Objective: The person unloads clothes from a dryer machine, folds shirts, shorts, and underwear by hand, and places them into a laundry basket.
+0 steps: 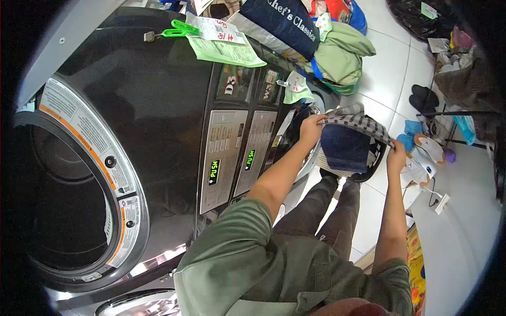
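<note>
A grey-and-dark checkered cloth [358, 122] stretches between my two hands. My left hand [311, 129] is closed on one end of it, beside the machine's front. The other end is pinched in my right hand [396, 157]. Beneath the cloth, a dark basket [375, 171] stands near my feet, with a folded navy cloth [345, 147] and a striped light cloth [333, 162] in it. Part of the basket is hidden by the cloths.
Black machines [153, 79] with panels reading "PUSH" line the left, one with an open round door hole [58, 200]. Bags [284, 26] and a green garment [340, 55] lie ahead. A white table [456, 210] and power strip [443, 203] are at right.
</note>
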### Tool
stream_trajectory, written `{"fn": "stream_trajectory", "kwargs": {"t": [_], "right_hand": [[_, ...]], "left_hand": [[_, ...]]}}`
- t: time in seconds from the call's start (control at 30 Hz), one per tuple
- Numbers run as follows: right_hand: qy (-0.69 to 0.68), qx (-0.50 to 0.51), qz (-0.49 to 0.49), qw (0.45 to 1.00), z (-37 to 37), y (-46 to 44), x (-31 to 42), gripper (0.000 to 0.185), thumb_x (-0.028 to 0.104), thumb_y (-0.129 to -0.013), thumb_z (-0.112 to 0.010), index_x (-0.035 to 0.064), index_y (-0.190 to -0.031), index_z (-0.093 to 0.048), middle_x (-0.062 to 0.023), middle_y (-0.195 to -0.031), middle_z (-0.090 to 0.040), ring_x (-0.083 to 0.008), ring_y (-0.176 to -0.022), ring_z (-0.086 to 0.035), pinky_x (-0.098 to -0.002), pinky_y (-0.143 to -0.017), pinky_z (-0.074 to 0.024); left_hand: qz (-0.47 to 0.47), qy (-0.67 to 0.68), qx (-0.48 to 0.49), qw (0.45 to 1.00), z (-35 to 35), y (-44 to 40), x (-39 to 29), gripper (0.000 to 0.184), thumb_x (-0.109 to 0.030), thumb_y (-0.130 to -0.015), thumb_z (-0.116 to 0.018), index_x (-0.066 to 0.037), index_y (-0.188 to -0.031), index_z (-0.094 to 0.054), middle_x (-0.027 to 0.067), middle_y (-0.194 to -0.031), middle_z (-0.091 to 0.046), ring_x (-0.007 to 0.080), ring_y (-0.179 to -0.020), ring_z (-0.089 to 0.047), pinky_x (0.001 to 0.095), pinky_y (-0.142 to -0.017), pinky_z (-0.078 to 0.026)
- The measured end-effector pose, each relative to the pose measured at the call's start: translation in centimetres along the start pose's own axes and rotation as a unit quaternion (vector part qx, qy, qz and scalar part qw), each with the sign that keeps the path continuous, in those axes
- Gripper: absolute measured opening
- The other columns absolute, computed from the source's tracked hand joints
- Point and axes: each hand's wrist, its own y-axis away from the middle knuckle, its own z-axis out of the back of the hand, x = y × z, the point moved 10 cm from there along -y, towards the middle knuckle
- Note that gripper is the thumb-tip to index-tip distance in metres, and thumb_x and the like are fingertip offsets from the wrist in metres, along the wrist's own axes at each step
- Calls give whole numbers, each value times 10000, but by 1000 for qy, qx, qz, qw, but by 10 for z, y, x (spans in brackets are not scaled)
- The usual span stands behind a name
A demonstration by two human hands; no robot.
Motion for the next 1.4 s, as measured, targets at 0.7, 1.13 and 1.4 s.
{"fn": "stream_trajectory", "kwargs": {"t": [0.7,1.13,1.4], "right_hand": [[299,480,14,825,-165,186,-114,443,252,-744,-565,247,-1183,-498,-68,-1200,-498,-272,-1130,-447,-583,-871,-353],[190,495,-42,847,-73,182,-17,437,302,-749,-594,93,-1130,-542,-160,-1081,-572,-325,-1001,-535,-406,-839,-432],[-194,523,211,803,94,112,426,449,174,-792,-609,21,-1194,-482,-120,-1142,-546,-203,-1051,-505,-308,-897,-386]], "left_hand": [[31,-262,438,859,-166,142,140,590,-357,-728,-622,-148,-1247,-437,178,-1285,-402,357,-1133,-420,448,-943,-366],[-137,-122,318,930,-33,148,-25,477,-206,-721,-614,-55,-1161,-511,155,-1285,-415,320,-1172,-400,414,-934,-365],[-256,-50,-278,924,381,275,-212,352,-196,-738,-618,-89,-1064,-537,138,-1239,-464,324,-1217,-359,521,-991,-202]]}}
